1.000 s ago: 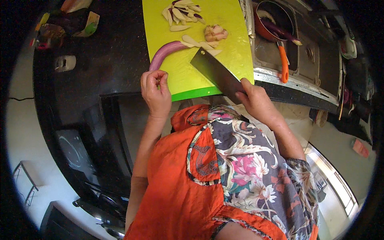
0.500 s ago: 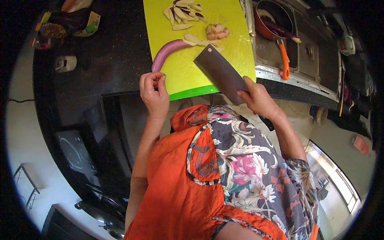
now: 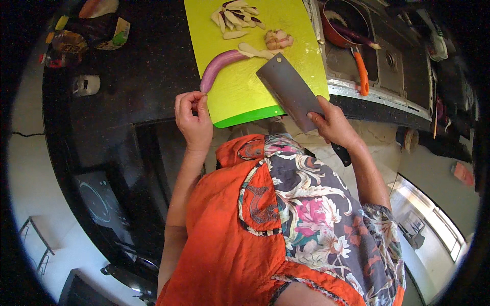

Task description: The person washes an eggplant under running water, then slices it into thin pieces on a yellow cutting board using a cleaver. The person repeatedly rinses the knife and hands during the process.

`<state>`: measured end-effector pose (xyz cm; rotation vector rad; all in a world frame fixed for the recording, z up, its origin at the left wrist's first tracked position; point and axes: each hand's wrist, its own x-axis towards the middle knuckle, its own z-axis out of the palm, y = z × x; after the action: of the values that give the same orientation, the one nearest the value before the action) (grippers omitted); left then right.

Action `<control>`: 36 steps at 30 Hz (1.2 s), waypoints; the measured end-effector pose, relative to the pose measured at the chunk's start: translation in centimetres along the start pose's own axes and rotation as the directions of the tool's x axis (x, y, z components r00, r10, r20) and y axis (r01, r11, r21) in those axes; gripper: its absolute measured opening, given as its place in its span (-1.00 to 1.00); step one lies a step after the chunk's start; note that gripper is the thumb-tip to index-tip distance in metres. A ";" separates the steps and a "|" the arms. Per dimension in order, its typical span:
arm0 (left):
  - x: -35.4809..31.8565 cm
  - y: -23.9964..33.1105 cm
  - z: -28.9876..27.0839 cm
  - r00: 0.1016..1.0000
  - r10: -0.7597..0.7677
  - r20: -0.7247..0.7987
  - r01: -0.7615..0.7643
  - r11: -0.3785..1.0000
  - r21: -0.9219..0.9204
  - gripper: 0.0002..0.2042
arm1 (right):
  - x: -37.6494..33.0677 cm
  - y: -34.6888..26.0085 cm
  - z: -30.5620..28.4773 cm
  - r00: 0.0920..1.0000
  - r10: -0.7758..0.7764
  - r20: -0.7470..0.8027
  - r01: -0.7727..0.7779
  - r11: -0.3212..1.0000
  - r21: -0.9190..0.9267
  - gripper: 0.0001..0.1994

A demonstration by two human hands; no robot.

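Note:
A purple eggplant (image 3: 218, 66) curves across the left side of the yellow cutting board (image 3: 245, 92). My left hand (image 3: 194, 115) is closed in a pinch at the eggplant's near end, by the board's left edge. A cleaver (image 3: 290, 92) with a wide dark blade and black handle is in my right hand (image 3: 334, 125). Its blade slants over the board's near right corner, with the holed tip toward the eggplant's cut end. Pale slices (image 3: 255, 52) lie at that end. Farther back are a pile of cut eggplant strips (image 3: 235, 19) and a cluster of garlic (image 3: 278, 39).
A red pan (image 3: 339, 43) with an orange handle rests in the sink (image 3: 390, 71) at right, with another eggplant (image 3: 357, 38) in it. Bottles (image 3: 66, 41) and a small white-and-clear container (image 3: 87, 85) stand on the black counter (image 3: 148, 66) at left.
The cleaver has shifted slightly right relative to the board, and its black handle shows more below my right hand. My left hand stays at the eggplant's near end. The view has moved a little.

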<state>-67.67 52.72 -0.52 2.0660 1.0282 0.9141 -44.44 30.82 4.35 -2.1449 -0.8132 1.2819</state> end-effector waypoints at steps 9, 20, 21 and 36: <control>0.1 0.2 0.8 0.999 0.031 0.040 -0.032 0.999 0.010 -0.92 | -1.2 1.1 1.1 0.986 0.018 0.168 -0.055 0.974 0.221 -0.78; 0.3 0.7 1.7 0.987 -0.015 0.158 0.022 0.999 -0.043 -0.95 | -1.4 2.3 0.8 0.989 0.145 0.033 -0.148 0.936 0.318 -0.65; 0.0 0.7 1.7 0.987 -0.023 0.157 0.031 0.998 -0.047 -0.95 | -1.2 2.5 1.0 0.990 0.139 0.033 -0.143 0.946 0.292 -0.67; -2.3 -1.1 -1.1 0.968 -0.063 -0.243 0.053 0.997 -0.047 -0.94 | -0.7 2.9 4.1 0.890 -0.247 0.384 0.092 0.921 0.380 -0.64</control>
<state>-70.04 51.61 -1.42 1.9126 1.1801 1.1712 -47.73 28.78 1.00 -1.4944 -0.8429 1.6838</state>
